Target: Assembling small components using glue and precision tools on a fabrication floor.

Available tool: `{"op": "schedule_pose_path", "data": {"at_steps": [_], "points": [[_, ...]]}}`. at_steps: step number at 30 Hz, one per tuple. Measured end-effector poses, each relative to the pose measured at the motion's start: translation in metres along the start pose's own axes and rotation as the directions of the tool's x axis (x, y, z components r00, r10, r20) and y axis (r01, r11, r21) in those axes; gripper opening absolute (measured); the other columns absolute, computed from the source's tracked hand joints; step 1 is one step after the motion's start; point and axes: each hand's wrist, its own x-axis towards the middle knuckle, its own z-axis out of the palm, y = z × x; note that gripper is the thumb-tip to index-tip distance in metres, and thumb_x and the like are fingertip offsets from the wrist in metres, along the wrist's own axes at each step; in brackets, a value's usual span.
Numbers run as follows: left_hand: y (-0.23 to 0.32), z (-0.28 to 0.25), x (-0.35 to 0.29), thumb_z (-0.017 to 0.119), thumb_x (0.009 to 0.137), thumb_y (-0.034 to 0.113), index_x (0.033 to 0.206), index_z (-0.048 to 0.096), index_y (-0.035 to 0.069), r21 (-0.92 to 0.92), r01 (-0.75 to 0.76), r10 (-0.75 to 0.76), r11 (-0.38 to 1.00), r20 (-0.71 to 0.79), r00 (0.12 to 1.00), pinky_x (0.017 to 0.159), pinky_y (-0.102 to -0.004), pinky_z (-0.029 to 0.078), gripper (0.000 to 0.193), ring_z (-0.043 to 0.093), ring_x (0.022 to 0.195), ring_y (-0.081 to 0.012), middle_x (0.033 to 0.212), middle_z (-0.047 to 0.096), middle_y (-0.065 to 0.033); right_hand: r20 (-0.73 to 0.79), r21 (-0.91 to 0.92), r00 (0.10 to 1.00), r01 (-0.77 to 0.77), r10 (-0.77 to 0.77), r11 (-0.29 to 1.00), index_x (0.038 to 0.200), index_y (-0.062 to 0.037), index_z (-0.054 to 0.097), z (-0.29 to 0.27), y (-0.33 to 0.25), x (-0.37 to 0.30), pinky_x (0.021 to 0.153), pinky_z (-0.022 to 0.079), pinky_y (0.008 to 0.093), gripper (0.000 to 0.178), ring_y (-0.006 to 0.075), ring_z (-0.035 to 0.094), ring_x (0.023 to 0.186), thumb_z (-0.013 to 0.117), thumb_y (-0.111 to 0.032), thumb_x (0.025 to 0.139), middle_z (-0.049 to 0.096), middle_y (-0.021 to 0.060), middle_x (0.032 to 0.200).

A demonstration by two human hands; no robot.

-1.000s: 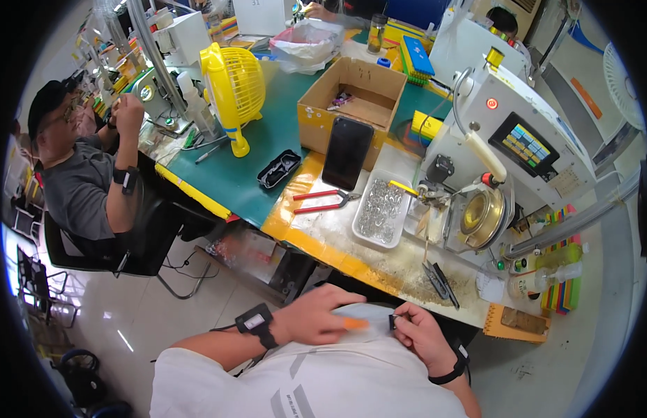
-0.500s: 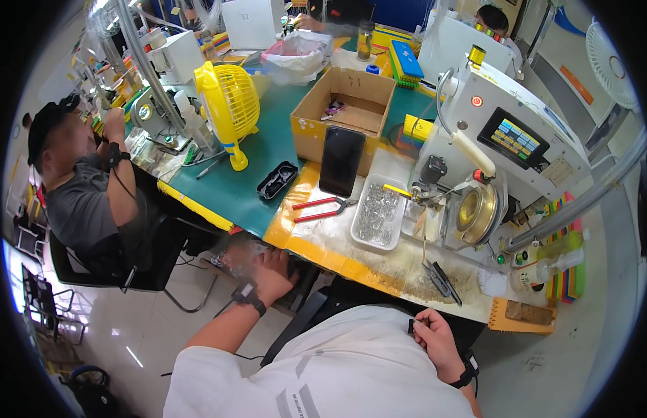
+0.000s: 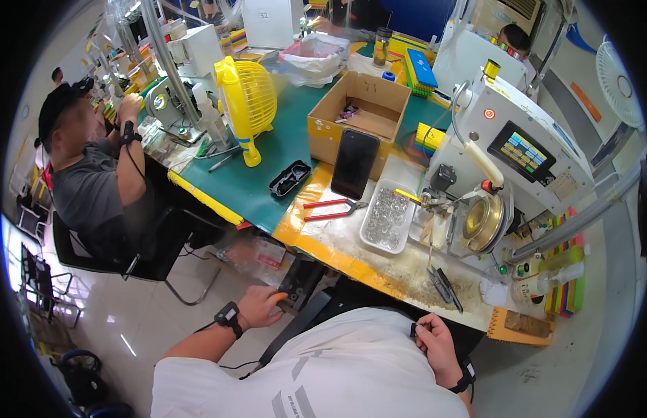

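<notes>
Reaching below the bench edge, the left hand [image 3: 261,306] is gripping a small orange piece [image 3: 281,297] while the right hand [image 3: 435,341] is pinching a tiny dark part [image 3: 413,329], neither yet brought up to the winding machine [image 3: 508,153].

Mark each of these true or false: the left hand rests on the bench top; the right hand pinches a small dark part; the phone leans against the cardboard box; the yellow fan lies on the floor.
1. The left hand rests on the bench top: false. It reaches down below the bench edge, an orange cap on one finger.
2. The right hand pinches a small dark part: true.
3. The phone leans against the cardboard box: true.
4. The yellow fan lies on the floor: false. It stands upright on the green mat.
</notes>
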Motion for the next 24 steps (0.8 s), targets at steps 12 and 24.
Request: {"op": "schedule_pose_path", "data": {"at_steps": [12, 24], "points": [[0.009, -0.008, 0.066, 0.086, 0.081, 0.032, 0.108, 0.065, 0.007, -0.045, 0.539, -0.514, 0.841, -0.376, 0.771, 0.087, -0.0488, 0.047, 0.042, 0.061, 0.102, -0.0403, 0.104, 0.063, -0.0175, -0.009, 0.001, 1.0, 0.0, 0.0, 1.0, 0.109, -0.0069, 0.061, 0.005, 0.0, -0.003, 0.061, 0.039, 0.0201, 0.007, 0.0037, 0.05, 0.067, 0.065, -0.01, 0.104, 0.055, -0.0044, 0.077], [-0.043, 0.065, 0.148, 0.062, 0.099, 0.012, 0.13, 0.062, 0.0, -0.837, 0.513, -0.805, 0.193, 0.164, 0.57, 0.099, -0.0477, 0.055, 0.033, 0.07, 0.109, -0.0372, 0.116, 0.072, -0.0188, -0.003, 0.051, 1.0, -0.019, 0.02, 0.999, 0.11, -0.0072, 0.06, 0.003, 0.003, -0.001, 0.062, 0.039, 0.021, 0.009, 0.0046, 0.05, 0.071, 0.066, -0.009, 0.103, 0.056, -0.0037, 0.082]]}}
